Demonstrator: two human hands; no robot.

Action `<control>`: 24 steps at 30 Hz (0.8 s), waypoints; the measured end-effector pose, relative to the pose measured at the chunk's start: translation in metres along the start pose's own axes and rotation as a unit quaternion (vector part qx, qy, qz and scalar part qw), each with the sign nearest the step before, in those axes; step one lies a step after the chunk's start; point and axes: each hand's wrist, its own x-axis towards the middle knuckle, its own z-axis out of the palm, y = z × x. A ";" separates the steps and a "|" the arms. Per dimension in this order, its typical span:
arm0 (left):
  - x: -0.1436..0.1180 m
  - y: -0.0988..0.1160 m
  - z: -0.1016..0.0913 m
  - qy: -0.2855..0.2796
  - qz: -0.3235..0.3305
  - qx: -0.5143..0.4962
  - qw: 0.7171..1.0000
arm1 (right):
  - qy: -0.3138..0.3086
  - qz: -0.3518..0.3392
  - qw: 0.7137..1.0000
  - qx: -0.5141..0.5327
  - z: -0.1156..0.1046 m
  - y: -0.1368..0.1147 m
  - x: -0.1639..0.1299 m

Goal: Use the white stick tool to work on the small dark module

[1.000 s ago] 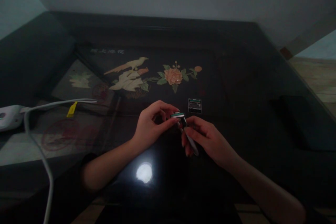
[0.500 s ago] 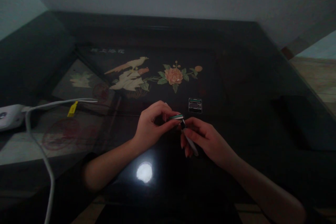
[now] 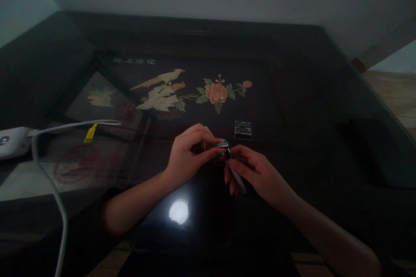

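Between the thumb and fingers of my left hand [image 3: 186, 149] is a small flat piece with a green stripe [image 3: 221, 144]; its kind is too small to make out. My right hand [image 3: 251, 169] grips a slim grey-handled tool [image 3: 238, 179] with a dark and shiny front end. That end meets the near edge of the flat piece; the exact contact is hidden by fingers. Just beyond both hands, a small clear case [image 3: 243, 130] with a green strip and dark parts inside lies on the dark glossy table [image 3: 292, 95].
At the left lie a white device [image 3: 14, 143], its white cable [image 3: 53, 190] and a yellow tag [image 3: 90, 133]. A dark flat object [image 3: 383, 151] rests at the right. The tabletop carries a bird-and-flower picture [image 3: 216, 94]; a lamp reflection shines near my left forearm.
Both hands keep their grips in nearly the same place. The whole view has shifted very slightly; the tool and flat piece stay together.
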 end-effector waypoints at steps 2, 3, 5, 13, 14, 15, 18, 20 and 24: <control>0.000 0.000 0.000 -0.002 -0.005 0.001 1.000 | 0.000 -0.001 1.000 0.001 0.000 0.000 0.000; -0.001 0.000 0.000 -0.004 -0.009 0.004 1.000 | -0.001 -0.003 1.000 0.002 0.000 -0.001 0.000; -0.001 -0.001 0.000 -0.011 -0.021 0.011 1.000 | -0.001 -0.005 1.000 0.001 0.000 -0.001 0.000; -0.003 0.001 -0.001 -0.024 -0.056 0.026 0.998 | 0.008 -0.009 1.000 -0.011 0.000 -0.003 -0.001; -0.003 0.001 -0.001 -0.025 -0.056 0.025 0.998 | 0.008 -0.010 1.000 -0.014 0.000 -0.003 -0.001; -0.003 0.001 -0.001 -0.026 -0.054 0.023 0.998 | 0.008 -0.012 1.000 -0.016 0.000 -0.004 -0.001; -0.003 0.001 0.000 -0.029 -0.050 0.010 0.998 | 0.015 -0.021 0.999 -0.021 0.001 -0.004 -0.001; -0.003 0.000 0.000 -0.030 -0.048 0.003 0.998 | 0.022 -0.022 0.999 -0.022 0.002 -0.004 -0.002; -0.003 -0.002 -0.001 -0.033 -0.046 -0.001 0.998 | 0.030 -0.021 0.999 -0.028 0.002 -0.003 -0.003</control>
